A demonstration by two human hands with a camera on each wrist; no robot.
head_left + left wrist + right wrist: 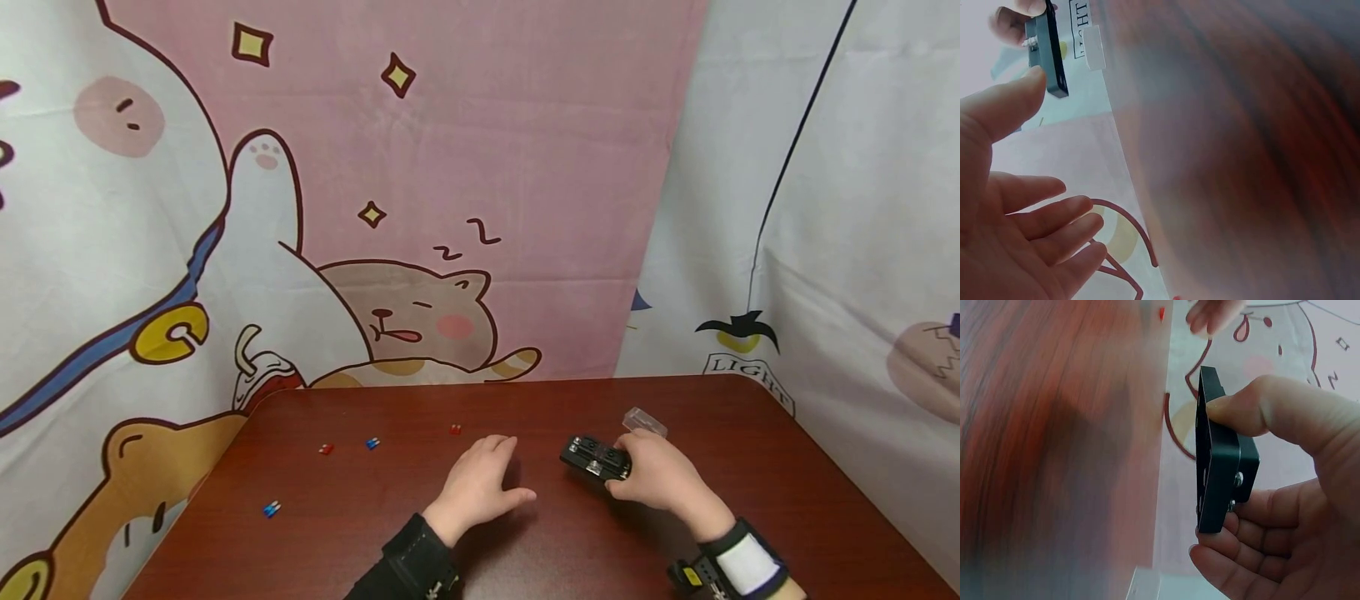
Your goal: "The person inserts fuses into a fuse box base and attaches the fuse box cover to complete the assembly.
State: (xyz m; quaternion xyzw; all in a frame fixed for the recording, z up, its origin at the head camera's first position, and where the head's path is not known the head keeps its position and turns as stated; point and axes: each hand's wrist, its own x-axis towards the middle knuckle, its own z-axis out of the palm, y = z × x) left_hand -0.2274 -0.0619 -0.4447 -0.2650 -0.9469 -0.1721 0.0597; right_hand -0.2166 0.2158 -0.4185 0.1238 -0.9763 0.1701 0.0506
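Note:
My right hand [630, 471] grips a black fuse block [595, 457] on the dark red table [525, 558], right of centre. In the right wrist view the thumb pinches the black fuse block [1217, 462] from one side and the curled fingers [1254, 537] from the other. My left hand [483, 475] lies palm down on the table just left of the block, fingers relaxed and holding nothing. The left wrist view shows the left hand [1035, 231] open, with the black fuse block [1047, 53] beyond its thumb.
A clear plastic cover [645, 422] lies just behind the block. Small fuses are scattered on the left half of the table: a red one [326, 448], a blue one [372, 442], another red [454, 429] and a blue one [272, 508] nearer the left edge. Cartoon-print cloth hangs behind.

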